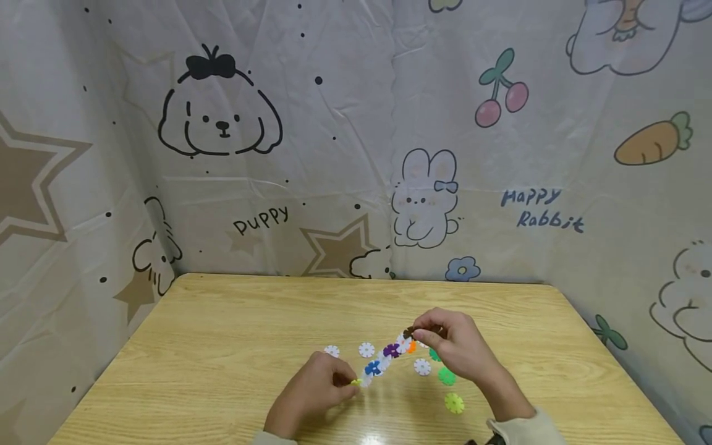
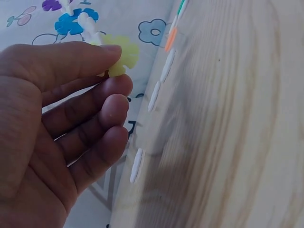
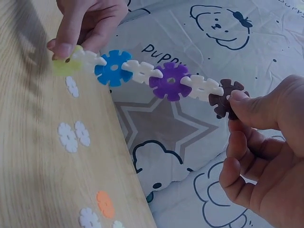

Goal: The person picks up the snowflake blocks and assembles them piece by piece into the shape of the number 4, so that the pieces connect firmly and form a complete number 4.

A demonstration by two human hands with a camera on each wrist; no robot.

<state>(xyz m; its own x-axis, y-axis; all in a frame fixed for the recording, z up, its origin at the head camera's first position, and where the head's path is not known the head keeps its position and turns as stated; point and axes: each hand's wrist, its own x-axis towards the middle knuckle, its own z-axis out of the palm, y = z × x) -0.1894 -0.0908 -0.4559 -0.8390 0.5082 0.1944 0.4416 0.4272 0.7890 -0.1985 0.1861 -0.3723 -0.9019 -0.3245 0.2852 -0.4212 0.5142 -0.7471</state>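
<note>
A chain of interlocked plastic snowflake discs stretches above the table between both hands. Its left end is a yellow disc [image 3: 66, 66], pinched between the thumb and forefinger of my left hand [image 1: 318, 386]. White discs alternate along the chain with a blue disc [image 3: 114, 68] and a purple disc [image 3: 170, 81]. At the other end, my right hand [image 1: 457, 346] pinches a dark brown disc [image 3: 229, 99] by thumb and fingertips. The slots of neighbouring discs are pushed into each other. In the left wrist view, the thumb covers part of the yellow disc.
Loose discs lie flat on the wooden table [image 1: 222, 346]: a white disc [image 1: 366, 350], another white disc [image 1: 422, 366], an orange disc [image 3: 105, 204], a green disc [image 1: 447, 376] and a yellow-green disc [image 1: 454, 403]. A printed cloth [image 1: 334, 154] hangs behind the table.
</note>
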